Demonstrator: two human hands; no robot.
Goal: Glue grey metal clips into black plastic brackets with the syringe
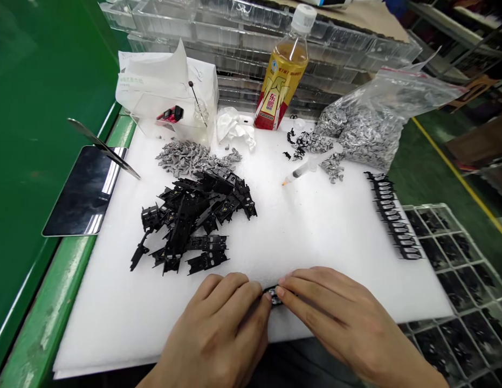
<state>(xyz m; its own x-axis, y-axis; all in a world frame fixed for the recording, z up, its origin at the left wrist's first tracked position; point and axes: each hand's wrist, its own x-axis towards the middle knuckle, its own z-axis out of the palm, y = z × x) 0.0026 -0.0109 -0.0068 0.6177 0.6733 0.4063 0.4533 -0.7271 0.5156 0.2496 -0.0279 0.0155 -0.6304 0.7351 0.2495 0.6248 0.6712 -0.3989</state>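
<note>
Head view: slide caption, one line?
Left hand and right hand holding a small black part over a white sheet, a heap of black pieces beyond.

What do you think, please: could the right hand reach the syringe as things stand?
Probably yes: nothing seems to stand on the white sheet between the right hand and the syringe, though that hand is busy at the small black part.

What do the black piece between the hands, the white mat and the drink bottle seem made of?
Black piece: probably plastic, dark with paler, shinier spots; partly hidden, so uncertain. White mat: likely matte foam, its surface faintly mottled. Drink bottle: apparently clear, glossy plastic, see-through near the top, catching highlights.
</note>
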